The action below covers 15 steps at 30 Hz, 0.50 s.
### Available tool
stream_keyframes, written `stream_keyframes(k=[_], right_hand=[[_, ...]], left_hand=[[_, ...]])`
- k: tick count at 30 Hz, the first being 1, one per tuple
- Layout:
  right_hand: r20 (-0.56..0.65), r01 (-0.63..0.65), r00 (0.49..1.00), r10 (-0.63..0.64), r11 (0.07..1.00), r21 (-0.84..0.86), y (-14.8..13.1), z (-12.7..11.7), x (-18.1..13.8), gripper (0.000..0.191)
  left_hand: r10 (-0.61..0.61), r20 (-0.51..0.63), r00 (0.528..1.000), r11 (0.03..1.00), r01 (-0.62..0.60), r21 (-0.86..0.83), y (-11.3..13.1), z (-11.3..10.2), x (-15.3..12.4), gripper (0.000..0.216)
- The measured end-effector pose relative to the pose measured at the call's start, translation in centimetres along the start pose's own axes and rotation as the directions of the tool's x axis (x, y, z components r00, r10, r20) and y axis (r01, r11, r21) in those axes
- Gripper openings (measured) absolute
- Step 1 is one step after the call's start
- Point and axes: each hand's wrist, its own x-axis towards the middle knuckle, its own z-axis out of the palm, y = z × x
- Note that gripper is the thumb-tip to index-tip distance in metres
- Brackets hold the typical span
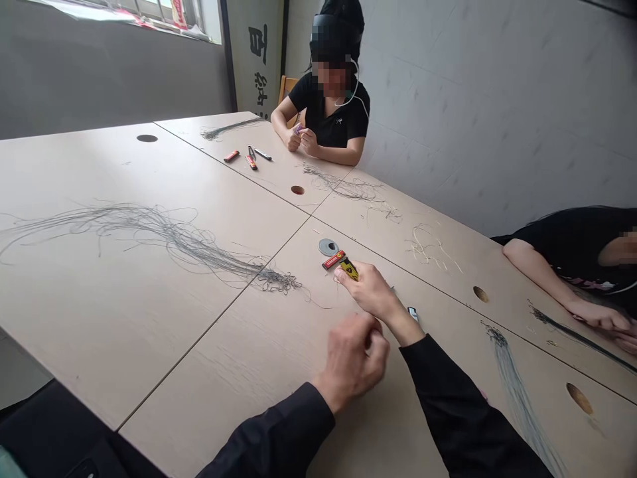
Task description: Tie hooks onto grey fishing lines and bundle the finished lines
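Observation:
My right hand is closed around a yellow-and-black lighter, its end pointing away from me. Just past it lies a red-and-black lighter, against a grey round spool. Nearer to me, my left hand is curled into a fist above the table; whatever its fingers pinch, if anything, is hidden. To the left of both hands stretches a long bundle of dark, thin cords, with small loops bunched at its near end. Beyond my right wrist a small pale-blue item lies partly covered.
Across the table a person handles a small purple item, with several small tools nearby. Another person leans in at the right. More cord bundles and loose pale strands lie about. Round holes pierce the tabletop.

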Motion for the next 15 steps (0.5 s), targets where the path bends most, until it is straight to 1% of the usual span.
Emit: stream_keyframes(k=[1,3,4,5,7,10,12,15], right_hand=[[-0.007,0.009,1.000,-0.008,0.997,0.071,0.1,-0.5,-0.6,0.032],[-0.037,0.021,0.999,-0.014,0.983,0.182,0.4,-1.3,-1.9,0.034],[-0.055,0.018,0.998,-0.006,0.974,0.226,0.5,-1.7,-2.7,0.035],[-0.071,0.006,0.997,0.013,0.965,0.264,0.6,-2.0,-3.5,0.035],[-0.080,-0.038,0.994,0.068,0.943,0.330,0.9,-2.3,-5.2,0.035],[-0.080,-0.090,0.987,0.136,0.902,0.422,1.7,-2.1,-7.8,0.035],[-0.096,-0.113,0.979,0.177,0.877,0.467,2.6,-1.7,-9.3,0.035],[-0.117,-0.165,0.957,0.265,0.831,0.532,4.2,-1.1,-11.3,0.034]], left_hand=[[-0.088,-0.058,0.994,0.995,0.084,-0.058,0.1,-0.3,0.3,0.016],[-0.277,-0.119,0.954,0.950,0.253,-0.182,0.1,-0.8,1.0,0.018],[-0.349,-0.116,0.930,0.919,0.315,-0.238,0.0,-1.1,1.4,0.018],[-0.396,-0.084,0.914,0.886,0.357,-0.295,-0.1,-1.2,1.7,0.019],[-0.422,0.024,0.906,0.825,0.395,-0.405,-0.5,-1.2,2.2,0.024],[-0.401,0.182,0.898,0.736,0.434,-0.520,-1.0,-0.7,2.3,0.033],[-0.412,0.235,0.880,0.694,0.470,-0.546,-1.3,-0.3,2.1,0.035],[-0.422,0.288,0.860,0.653,0.508,-0.562,-1.6,0.3,1.7,0.031]])
